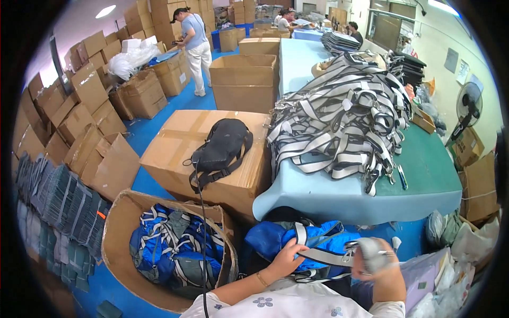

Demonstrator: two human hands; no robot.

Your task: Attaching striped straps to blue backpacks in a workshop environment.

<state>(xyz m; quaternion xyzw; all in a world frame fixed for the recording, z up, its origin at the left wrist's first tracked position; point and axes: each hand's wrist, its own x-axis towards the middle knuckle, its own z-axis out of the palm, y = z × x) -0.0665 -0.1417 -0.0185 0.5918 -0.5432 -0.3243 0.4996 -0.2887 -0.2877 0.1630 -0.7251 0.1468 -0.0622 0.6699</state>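
Observation:
A blue backpack (265, 239) lies across my lap below the table edge. My left hand (288, 258) is closed on a black-and-white webbing strap (330, 258) that runs in front of the backpack. My right hand (371, 259) grips the bunched far end of the same strap, blurred by motion, with a metal clip (349, 254) beside its fingers. Many similar straps (339, 119) are heaped on the table, their metal hooks showing. More blue and grey backpacks (175, 249) fill an open cardboard box to my left.
The box's rim (117, 233) stands close to my left forearm. A black bag (225, 143) with a cable rests on a closed carton (175, 135). A pen-like tool (402, 177) lies on the table (429, 172). Plastic bags (445, 275) crowd my right; a person (196, 47) stands far off.

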